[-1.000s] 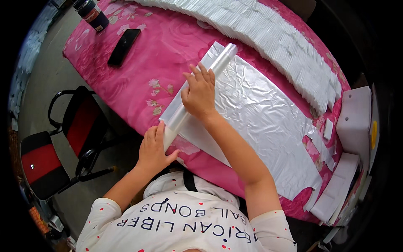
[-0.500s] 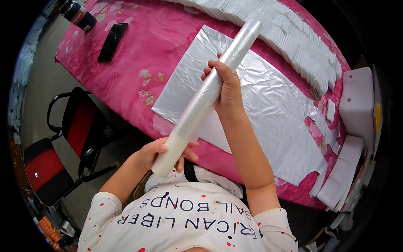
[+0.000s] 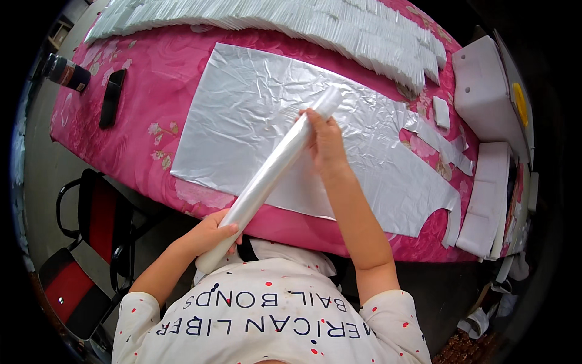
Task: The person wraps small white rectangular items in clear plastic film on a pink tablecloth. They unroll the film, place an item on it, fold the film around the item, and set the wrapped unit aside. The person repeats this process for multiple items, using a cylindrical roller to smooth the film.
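Observation:
A long roll of clear plastic film (image 3: 264, 179) slants across the front of me, its far end over a crinkled silvery plastic sheet (image 3: 227, 115) and its near end by my lap. My left hand (image 3: 212, 234) grips the roll close to its near end, thumb on top. Higher up, near the far end, my right hand (image 3: 326, 144) is closed around it, with some fingers hidden behind the roll. The sheet lies spread on the table, with rounded cut-outs along its right side and loose strips there.
Thin white packets (image 3: 285, 18) stand in dense rows along the back of the pink tablecloth (image 3: 142, 173). A black phone (image 3: 113, 98) and dark jar (image 3: 68, 73) sit at left. White foam boxes (image 3: 488, 79) border the right, near a small white block (image 3: 441, 113). A red-and-black chair (image 3: 100, 209) stands left.
The roll has come down and nearer to me, and my right hand sits closer to its far end. My left fingers, partly spread before, are wrapped around it. The whole view has shifted.

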A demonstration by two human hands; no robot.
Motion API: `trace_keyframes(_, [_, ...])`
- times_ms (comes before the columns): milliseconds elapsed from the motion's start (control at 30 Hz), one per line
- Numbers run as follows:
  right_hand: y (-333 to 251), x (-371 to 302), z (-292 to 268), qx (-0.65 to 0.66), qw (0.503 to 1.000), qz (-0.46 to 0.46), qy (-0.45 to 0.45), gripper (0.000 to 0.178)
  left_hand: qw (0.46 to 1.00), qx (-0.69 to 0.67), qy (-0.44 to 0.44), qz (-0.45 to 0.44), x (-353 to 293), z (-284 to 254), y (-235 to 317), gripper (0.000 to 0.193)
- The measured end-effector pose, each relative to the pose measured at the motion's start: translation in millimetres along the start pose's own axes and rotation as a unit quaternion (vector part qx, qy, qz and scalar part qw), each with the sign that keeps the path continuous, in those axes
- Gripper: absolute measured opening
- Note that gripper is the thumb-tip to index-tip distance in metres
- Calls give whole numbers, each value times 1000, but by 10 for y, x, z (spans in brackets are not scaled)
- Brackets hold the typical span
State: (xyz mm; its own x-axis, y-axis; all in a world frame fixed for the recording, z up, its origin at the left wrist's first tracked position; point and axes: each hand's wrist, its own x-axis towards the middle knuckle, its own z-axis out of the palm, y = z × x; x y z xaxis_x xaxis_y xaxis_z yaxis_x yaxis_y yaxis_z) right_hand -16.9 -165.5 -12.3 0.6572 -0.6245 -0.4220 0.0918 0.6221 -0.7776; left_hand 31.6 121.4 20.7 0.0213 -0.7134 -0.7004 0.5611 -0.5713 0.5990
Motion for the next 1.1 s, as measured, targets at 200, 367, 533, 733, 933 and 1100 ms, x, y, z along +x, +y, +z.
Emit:
trace_keyframes(200, [-629,189,-669,-199,971,-117,59,25,997,-32,-45,-54,-49,-147,-346,47])
trace_keyframes(367, [-671,67,-682,-359,931,2,-66,22,995,-50,-64,-62,-32,-189,-387,51])
trace_keyframes(533, [-674,-4,-563,-424,895,35,-138,17,996,-30,-62,-57,-44,-174,-339,50])
trace_keyframes(733, [-780,117,-860,-428,898,-32,-95,15,995,-10,-64,-71,-96,-185,-231,48])
trace_keyframes(933, [-1418,336,-1831,-446,881,-119,98,17,984,32,-136,-109,-240,-415,-149,53])
trace_keyframes(1100, [-1565,329,-2346,-454,856,-190,161,16,953,191,-193,-131,-230,-533,40,54])
